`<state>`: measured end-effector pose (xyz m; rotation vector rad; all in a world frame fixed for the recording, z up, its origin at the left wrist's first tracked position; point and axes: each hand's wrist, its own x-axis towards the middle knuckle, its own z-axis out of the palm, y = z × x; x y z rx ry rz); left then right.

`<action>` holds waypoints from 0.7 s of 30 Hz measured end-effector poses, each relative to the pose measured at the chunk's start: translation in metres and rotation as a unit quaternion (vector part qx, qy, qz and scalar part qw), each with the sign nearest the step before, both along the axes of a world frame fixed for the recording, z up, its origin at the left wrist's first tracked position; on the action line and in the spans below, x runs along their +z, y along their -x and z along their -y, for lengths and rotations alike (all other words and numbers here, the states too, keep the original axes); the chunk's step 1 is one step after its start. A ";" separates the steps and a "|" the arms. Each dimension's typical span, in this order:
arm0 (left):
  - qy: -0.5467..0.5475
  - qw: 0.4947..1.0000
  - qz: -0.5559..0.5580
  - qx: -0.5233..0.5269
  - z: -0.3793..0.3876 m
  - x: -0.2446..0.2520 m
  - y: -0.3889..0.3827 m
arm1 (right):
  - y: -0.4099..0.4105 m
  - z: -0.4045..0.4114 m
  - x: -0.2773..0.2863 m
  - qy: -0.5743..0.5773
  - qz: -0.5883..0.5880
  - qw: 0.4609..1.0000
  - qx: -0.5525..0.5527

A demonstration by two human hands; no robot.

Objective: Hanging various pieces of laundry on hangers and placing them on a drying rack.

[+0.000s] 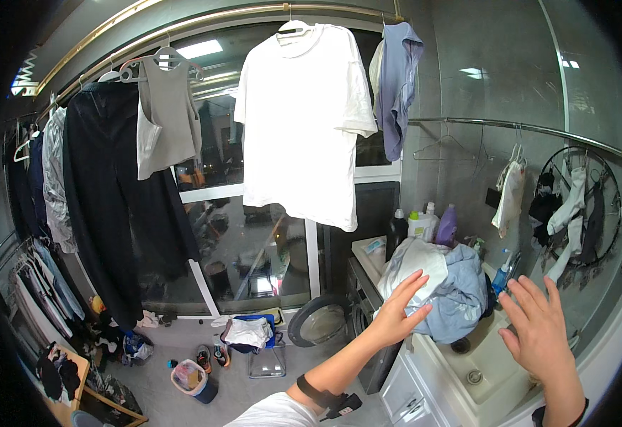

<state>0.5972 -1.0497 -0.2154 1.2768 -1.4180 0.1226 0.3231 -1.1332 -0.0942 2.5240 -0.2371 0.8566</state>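
My left hand (399,316) is raised with its fingers apart, in front of a heap of light blue and white laundry (452,285). I cannot tell whether the fingertips touch the cloth. To the right, my right hand (537,328) is spread over a cream utility sink (489,357) and holds nothing. The laundry lies bunched across the sink's far side and the counter, and it hides part of the basin. A blue bottle (501,277) stands just beyond my right fingertips. A drain (474,377) shows in the basin.
A front-load washer (367,299) has its round door (319,320) swung out. Detergent bottles (423,221) stand behind the laundry. A white T-shirt (300,123) and black trousers (113,187) hang overhead. A bin (193,379) and a blue folding stool (265,341) are on the floor.
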 end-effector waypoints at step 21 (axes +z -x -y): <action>-0.061 0.983 0.028 -0.174 0.067 0.001 0.058 | 0.058 0.017 0.038 0.108 0.016 0.981 -0.162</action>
